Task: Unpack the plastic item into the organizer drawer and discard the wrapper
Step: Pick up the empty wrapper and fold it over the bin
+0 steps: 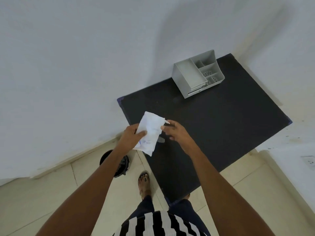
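Note:
My left hand (132, 133) grips a white plastic packet (150, 132) by its left edge, holding it above the near left corner of the black table (221, 126). My right hand (173, 129) is beside the packet, its thumb and forefinger touching the packet's torn upper right corner. Whether they pinch it is unclear. The grey organizer (197, 74) stands at the table's far side, with a wide tray section, several small compartments and a drawer at its front that looks nearly shut.
A black bin (119, 164) lined with a dark bag stands on the tiled floor left of the table, partly hidden by my left forearm. White walls run behind and left. A wall socket (309, 161) is at the right.

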